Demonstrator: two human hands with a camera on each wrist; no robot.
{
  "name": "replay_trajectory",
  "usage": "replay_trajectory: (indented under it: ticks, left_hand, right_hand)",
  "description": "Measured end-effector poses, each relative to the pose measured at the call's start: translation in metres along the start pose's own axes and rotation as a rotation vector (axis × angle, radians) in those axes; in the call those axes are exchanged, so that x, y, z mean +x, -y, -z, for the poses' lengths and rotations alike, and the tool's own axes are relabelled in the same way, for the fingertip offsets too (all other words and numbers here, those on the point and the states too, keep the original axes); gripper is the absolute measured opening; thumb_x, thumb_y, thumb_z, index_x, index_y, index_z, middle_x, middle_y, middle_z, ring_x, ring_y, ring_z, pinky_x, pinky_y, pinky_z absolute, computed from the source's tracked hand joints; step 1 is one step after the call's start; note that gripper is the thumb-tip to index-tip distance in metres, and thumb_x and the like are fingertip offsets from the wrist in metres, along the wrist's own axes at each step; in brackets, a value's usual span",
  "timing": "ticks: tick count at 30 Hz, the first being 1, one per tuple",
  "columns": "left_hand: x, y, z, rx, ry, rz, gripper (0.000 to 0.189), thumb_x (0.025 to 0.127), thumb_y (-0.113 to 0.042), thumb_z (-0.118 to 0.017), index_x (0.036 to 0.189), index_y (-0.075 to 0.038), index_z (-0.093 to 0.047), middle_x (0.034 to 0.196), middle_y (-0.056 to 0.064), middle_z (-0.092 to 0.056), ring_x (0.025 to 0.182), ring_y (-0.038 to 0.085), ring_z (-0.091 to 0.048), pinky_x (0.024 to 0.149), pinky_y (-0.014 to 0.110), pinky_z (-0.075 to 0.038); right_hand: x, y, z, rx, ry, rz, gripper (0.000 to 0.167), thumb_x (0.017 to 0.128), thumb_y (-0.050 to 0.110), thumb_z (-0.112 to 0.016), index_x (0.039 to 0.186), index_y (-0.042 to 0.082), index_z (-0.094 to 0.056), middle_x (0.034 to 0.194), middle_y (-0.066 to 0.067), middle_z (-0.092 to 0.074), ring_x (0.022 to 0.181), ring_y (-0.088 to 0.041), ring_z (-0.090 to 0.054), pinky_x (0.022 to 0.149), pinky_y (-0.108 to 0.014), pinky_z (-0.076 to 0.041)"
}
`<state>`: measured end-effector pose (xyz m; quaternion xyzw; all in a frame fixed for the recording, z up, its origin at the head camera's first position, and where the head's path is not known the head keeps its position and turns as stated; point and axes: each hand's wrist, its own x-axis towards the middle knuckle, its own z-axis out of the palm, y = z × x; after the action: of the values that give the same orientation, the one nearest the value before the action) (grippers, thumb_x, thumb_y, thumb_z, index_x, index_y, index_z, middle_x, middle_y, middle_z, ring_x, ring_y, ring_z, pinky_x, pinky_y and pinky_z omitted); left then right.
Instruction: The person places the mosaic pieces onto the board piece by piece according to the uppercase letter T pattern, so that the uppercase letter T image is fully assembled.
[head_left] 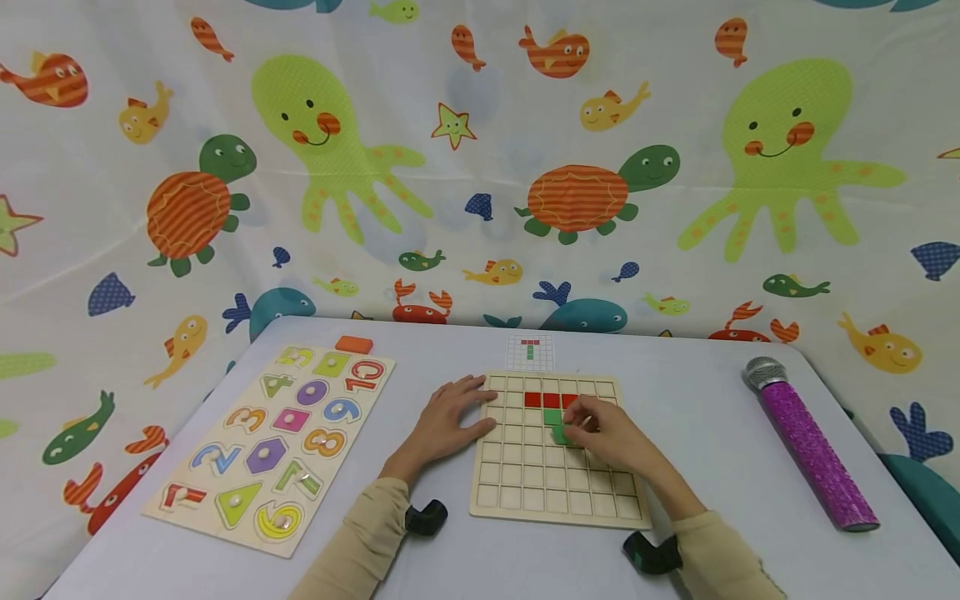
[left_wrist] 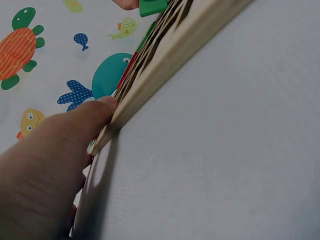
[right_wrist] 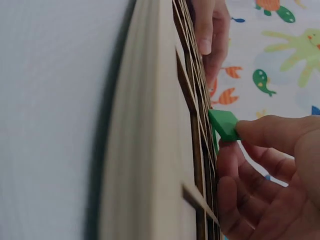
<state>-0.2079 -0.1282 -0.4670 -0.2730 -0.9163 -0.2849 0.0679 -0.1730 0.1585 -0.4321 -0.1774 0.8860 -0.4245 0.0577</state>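
Note:
A wooden grid board lies on the table with a row of red square tiles near its far side. One green tile sits in the cell below the middle red one. My right hand pinches another green tile between thumb and finger, tilted just over the grid below the first. On the board's left edge rests my left hand, fingers spread and thumb touching the rim, as the left wrist view also shows. Behind the board lies a pattern card with a small red and green T.
At left lies a wooden number-and-shape puzzle board, with an orange-red block at its far edge. A glittery purple microphone lies at right. Black wrist devices sit near both forearms. A sea-animal cloth hangs behind the table.

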Motion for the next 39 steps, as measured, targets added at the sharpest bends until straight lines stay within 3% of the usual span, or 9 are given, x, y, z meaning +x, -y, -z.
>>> replay_trajectory:
  ticks: [8,24,32,39]
  left_hand:
    - [0.000,-0.001,0.001,0.000,-0.001,0.002,0.046,0.088,-0.042,-0.063,0.129,-0.022,-0.058,0.146,0.006,-0.045,0.141,0.027,-0.034,0.112,0.055,-0.023]
    - [0.000,-0.001,0.001,-0.014,-0.008,-0.022,0.047,0.088,-0.041,-0.064,0.129,-0.019,-0.059,0.145,0.010,-0.045,0.140,0.031,-0.035,0.111,0.058,-0.023]
    - [0.000,0.000,0.000,-0.007,-0.003,-0.020,0.047,0.088,-0.041,-0.064,0.129,-0.020,-0.059,0.145,0.008,-0.045,0.140,0.030,-0.035,0.111,0.057,-0.023]
    - [-0.001,-0.001,0.000,0.000,-0.006,-0.018,0.047,0.087,-0.041,-0.064,0.129,-0.019,-0.059,0.145,0.009,-0.046,0.139,0.030,-0.035,0.111,0.057,-0.024]
  right_hand:
    - [0.001,0.004,-0.004,-0.045,-0.017,-0.041,0.007,0.086,0.016,-0.067,0.090,0.014,-0.061,0.082,0.001,-0.059,0.070,-0.012,-0.053,0.061,-0.023,-0.046]
    - [0.002,0.009,-0.009,-0.143,-0.023,-0.010,0.009,0.084,0.012,-0.068,0.092,0.011,-0.064,0.075,0.005,-0.057,0.070,-0.010,-0.050,0.061,-0.021,-0.043]
    - [-0.002,0.009,-0.003,-0.116,0.009,0.043,0.007,0.088,0.014,-0.065,0.094,0.011,-0.064,0.081,0.004,-0.059,0.070,-0.010,-0.053,0.063,-0.020,-0.045]
    - [-0.010,0.006,0.013,-0.113,-0.034,0.023,0.008,0.091,0.016,-0.062,0.098,0.012,-0.063,0.085,0.004,-0.061,0.075,-0.010,-0.055,0.065,-0.021,-0.048]
